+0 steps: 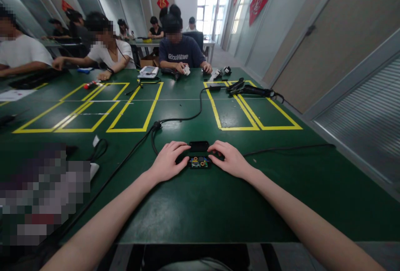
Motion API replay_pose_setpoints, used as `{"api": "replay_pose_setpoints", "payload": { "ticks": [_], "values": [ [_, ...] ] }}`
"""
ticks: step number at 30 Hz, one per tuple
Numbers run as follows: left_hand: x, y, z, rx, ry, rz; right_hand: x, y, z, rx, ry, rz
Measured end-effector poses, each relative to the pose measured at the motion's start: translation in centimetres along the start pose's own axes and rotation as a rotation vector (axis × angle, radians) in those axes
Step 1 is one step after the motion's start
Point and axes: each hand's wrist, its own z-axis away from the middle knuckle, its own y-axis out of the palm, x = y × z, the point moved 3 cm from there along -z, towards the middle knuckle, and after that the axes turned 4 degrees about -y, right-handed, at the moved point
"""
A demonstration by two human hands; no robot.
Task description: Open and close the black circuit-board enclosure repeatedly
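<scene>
A small black case (200, 166) with a circuit board (198, 160) in it lies in front of me; the board carries copper-coloured ring coils. Just beyond it is a flat black cover (199, 146), apart from the case. My left hand (170, 159) has its thumb at the left end of the case and its fingertips at the left end of the cover. At the right ends, my right hand (230, 158) mirrors this, thumb by the case and fingers by the cover. Both hands curve around the two parts, gripping them from the sides.
Black cables (184, 119) cross the green table (175, 217), joined at a black knot (156, 125). Yellow tape frames (239, 128) mark the far half. A black cable tool (254, 91) lies far right. At left is a blurred-out object (46, 196). Several people sit opposite.
</scene>
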Motion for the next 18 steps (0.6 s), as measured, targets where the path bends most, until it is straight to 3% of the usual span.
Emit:
{"api": "replay_pose_setpoints", "payload": {
  "ticks": [5,10,18],
  "values": [
    [0.3,0.5,0.3,0.098,-0.003,-0.065,-0.3,0.7,-0.2,-0.119,0.040,0.075],
    [0.5,0.7,0.6,0.132,0.024,-0.084,-0.9,1.6,-0.3,-0.120,0.000,0.098],
    [0.7,0.6,0.6,0.116,0.060,0.012,-0.8,1.5,-0.5,-0.165,-0.031,-0.180]
  ]
}}
